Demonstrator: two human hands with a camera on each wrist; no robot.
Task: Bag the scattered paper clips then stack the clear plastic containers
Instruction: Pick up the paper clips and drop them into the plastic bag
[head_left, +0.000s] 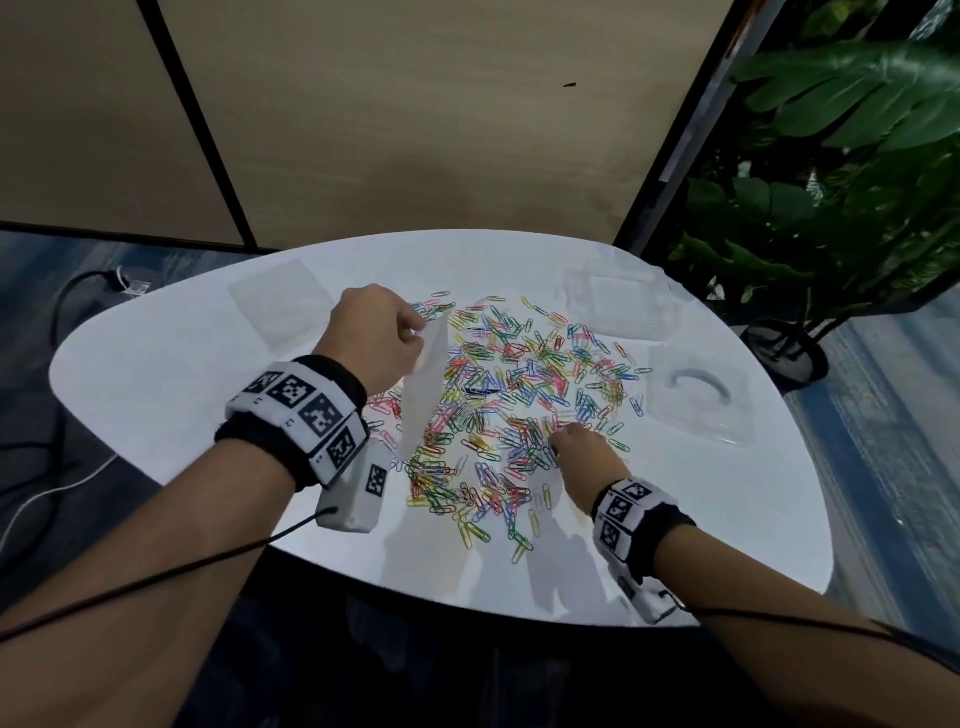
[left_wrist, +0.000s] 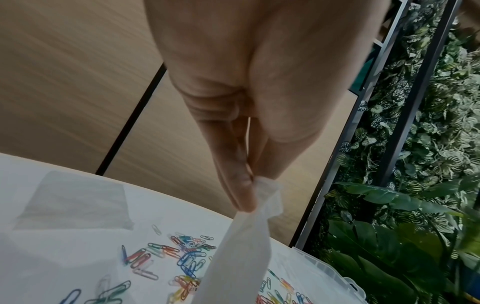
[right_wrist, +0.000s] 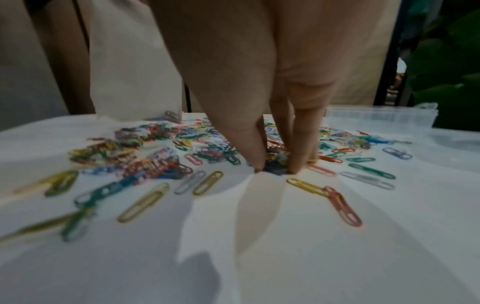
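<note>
Several coloured paper clips (head_left: 519, 384) lie scattered over the middle of the white table (head_left: 156, 364). My left hand (head_left: 415, 338) hovers above their left side and pinches the top edge of a translucent white bag (head_left: 426, 395), which hangs down to the table. The left wrist view shows the left hand (left_wrist: 253, 185) pinching the bag (left_wrist: 241, 257). My right hand (head_left: 558, 434) reaches down into the pile's near side. In the right wrist view, thumb and fingertips (right_wrist: 296, 166) close round a small cluster of clips (right_wrist: 276, 161). Clear containers stand at the back right (head_left: 618, 301) and right (head_left: 696, 400).
A flat clear lid (head_left: 283, 304) lies at the table's back left. Beige wall panels (head_left: 415, 130) rise behind the table. A leafy potted plant (head_left: 831, 182) stands to the right. Cables (head_left: 67, 312) run over the floor on the left.
</note>
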